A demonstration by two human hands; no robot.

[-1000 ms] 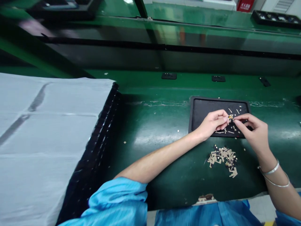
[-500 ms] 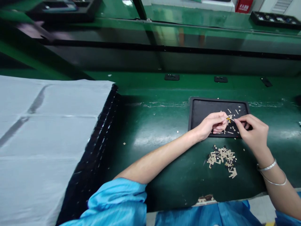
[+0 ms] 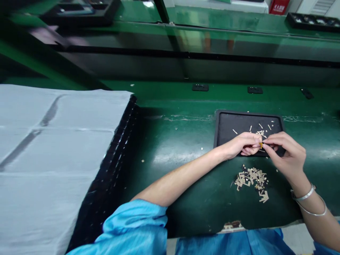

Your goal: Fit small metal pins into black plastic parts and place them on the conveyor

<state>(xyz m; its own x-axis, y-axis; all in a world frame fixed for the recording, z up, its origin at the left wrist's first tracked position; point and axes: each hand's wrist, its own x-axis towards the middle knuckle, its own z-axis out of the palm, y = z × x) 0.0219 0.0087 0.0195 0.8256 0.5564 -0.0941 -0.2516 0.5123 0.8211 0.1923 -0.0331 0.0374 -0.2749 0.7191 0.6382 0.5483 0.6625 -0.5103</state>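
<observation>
Over the near side of the black tray [image 3: 227, 124], my left hand [image 3: 244, 144] and right hand [image 3: 289, 152] have come closer together, and both now pinch the small yellow piece [image 3: 261, 145], so it is held from two sides; light strips [image 3: 261, 133] lie behind

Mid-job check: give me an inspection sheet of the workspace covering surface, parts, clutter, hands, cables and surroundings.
Surface: green table, with pale scuff marks and a chipped front edge.
Job's things: small yellow piece at the fingertips; pale strips in the black tray; pile of small pieces on the table, nearer the person.
Clutter: stray bits left of the tray; three small dark plates along the back.
Hands: left hand holds the yellow piece; right hand has its fingertips at it, grip too small to tell.
Cables: nothing seen.
Surroundings: grey-white sheeting at left; dark trays on a raised green ledge; red box behind.
</observation>
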